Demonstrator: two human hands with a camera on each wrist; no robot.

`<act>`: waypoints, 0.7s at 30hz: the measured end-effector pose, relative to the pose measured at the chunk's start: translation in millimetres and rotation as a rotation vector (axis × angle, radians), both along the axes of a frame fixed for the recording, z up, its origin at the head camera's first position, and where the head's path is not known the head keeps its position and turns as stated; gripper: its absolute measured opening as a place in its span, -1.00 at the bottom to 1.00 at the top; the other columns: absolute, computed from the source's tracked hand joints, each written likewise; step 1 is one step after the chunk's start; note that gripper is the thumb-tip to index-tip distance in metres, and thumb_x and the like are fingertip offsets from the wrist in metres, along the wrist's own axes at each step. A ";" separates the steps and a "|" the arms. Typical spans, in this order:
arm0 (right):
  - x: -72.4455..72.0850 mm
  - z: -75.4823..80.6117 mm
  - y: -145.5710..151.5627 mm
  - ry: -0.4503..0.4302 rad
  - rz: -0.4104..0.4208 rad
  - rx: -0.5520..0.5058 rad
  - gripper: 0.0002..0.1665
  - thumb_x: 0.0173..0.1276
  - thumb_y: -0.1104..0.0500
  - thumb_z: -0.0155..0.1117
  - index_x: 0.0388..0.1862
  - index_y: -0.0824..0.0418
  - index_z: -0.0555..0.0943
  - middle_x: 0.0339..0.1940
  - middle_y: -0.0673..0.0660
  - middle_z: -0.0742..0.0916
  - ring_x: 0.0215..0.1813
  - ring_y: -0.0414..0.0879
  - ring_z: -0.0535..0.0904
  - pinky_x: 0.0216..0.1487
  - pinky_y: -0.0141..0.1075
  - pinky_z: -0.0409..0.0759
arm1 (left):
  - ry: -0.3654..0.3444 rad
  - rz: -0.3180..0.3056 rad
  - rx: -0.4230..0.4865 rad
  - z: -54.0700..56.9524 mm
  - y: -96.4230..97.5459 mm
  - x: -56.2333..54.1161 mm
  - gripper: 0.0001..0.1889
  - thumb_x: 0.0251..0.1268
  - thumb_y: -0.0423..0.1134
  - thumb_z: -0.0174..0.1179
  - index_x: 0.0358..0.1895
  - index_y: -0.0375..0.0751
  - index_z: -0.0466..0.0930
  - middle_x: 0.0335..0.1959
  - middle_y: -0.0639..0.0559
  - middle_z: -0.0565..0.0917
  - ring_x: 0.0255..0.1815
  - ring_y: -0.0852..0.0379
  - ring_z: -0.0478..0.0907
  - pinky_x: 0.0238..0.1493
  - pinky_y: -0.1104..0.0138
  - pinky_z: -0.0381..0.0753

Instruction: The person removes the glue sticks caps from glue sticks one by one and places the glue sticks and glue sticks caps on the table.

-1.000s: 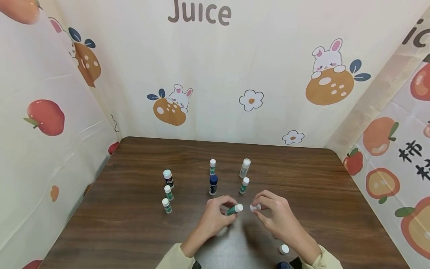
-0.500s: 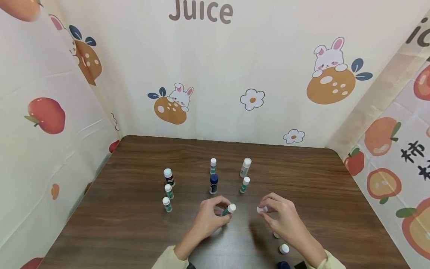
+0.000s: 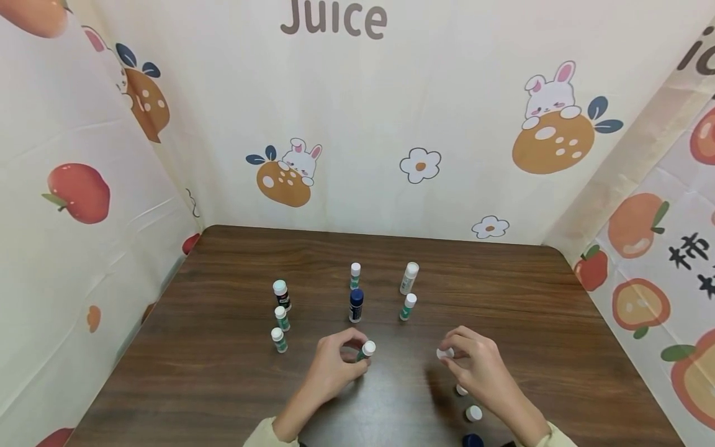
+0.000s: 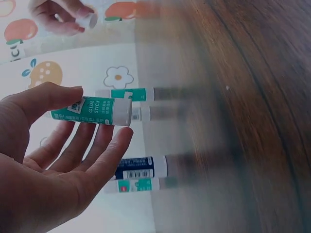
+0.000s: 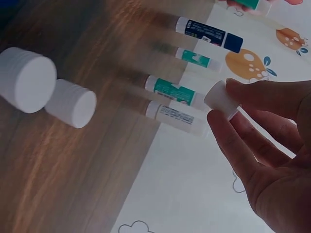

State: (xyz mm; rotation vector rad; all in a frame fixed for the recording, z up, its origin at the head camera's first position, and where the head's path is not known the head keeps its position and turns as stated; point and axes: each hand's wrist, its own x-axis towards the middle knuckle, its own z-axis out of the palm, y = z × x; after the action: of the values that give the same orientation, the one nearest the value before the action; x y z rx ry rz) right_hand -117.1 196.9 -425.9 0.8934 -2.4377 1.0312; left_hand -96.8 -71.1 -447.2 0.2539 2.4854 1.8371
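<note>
My left hand (image 3: 334, 366) holds a green-labelled glue stick (image 4: 97, 110) above the table, thumb on one side and fingers on the other. Its white top shows in the head view, and the label reads GLUE STICK in the left wrist view. To the right, my right hand (image 3: 477, 360) pinches a small white cap (image 5: 221, 99) between thumb and fingertips. The two hands are apart. Close to the right wrist, a small white cap (image 3: 461, 390) and a larger white cap (image 3: 473, 413) stand on the table, with a dark blue cap (image 3: 472, 441) at the bottom edge.
Beyond the hands stand a navy glue stick (image 3: 355, 307), a small green one (image 3: 355, 276), a white one (image 3: 409, 279) and another green one (image 3: 408, 308). Left of them, a black-labelled stick (image 3: 282, 295) and two green sticks (image 3: 278, 341) form a row. A printed curtain (image 3: 357, 112) surrounds the table.
My left hand has moved left with the glue stick, now held more upright. The right hand has shifted right and slightly nearer with the white cap, uncovering the small cap on the table.
</note>
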 end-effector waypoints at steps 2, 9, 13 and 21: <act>-0.3 -2.5 2.1 -0.003 -0.009 0.006 -0.57 -0.29 0.59 0.50 -0.54 0.16 0.59 -0.39 -0.06 0.62 -0.41 -0.22 0.59 -0.42 -0.51 0.60 | -0.002 0.009 0.004 0.0 -3.5 1.6 -0.77 -0.03 -0.48 0.34 -0.27 -0.18 0.62 -0.32 0.06 0.64 -0.21 0.11 0.58 -0.15 0.17 0.64; -0.6 -8.4 7.9 -0.020 -0.032 0.020 -0.55 -0.32 0.60 0.50 -0.55 0.16 0.58 -0.40 -0.08 0.61 -0.41 -0.24 0.59 -0.44 -0.46 0.62 | -0.015 0.045 -0.006 0.4 -14.9 6.9 -0.78 -0.02 -0.47 0.33 -0.27 -0.15 0.62 -0.31 0.06 0.64 -0.15 0.10 0.57 -0.14 0.20 0.64; -0.9 -12.0 10.5 -0.032 -0.041 0.016 -0.55 -0.32 0.61 0.49 -0.55 0.16 0.58 -0.41 -0.08 0.61 -0.42 -0.24 0.59 -0.45 -0.45 0.62 | -0.036 0.050 -0.012 -0.2 -20.5 9.4 -0.78 0.00 -0.48 0.30 -0.27 -0.16 0.62 -0.30 0.04 0.63 -0.17 0.10 0.58 -0.15 0.26 0.64; -1.5 -19.2 14.4 -0.052 -0.054 0.015 -0.56 -0.32 0.62 0.47 -0.55 0.18 0.58 -0.42 -0.06 0.61 -0.44 -0.25 0.59 -0.46 -0.46 0.62 | -0.064 0.091 -0.023 -1.6 -31.5 14.9 -0.77 -0.01 -0.49 0.28 -0.27 -0.15 0.61 -0.28 0.01 0.63 -0.17 0.05 0.60 -0.16 0.32 0.64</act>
State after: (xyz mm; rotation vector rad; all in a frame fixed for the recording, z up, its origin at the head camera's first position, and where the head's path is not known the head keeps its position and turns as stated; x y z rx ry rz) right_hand -118.6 211.3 -445.0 0.8107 -2.5009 1.0305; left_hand -81.9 -102.6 -448.8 0.0805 2.5123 1.8170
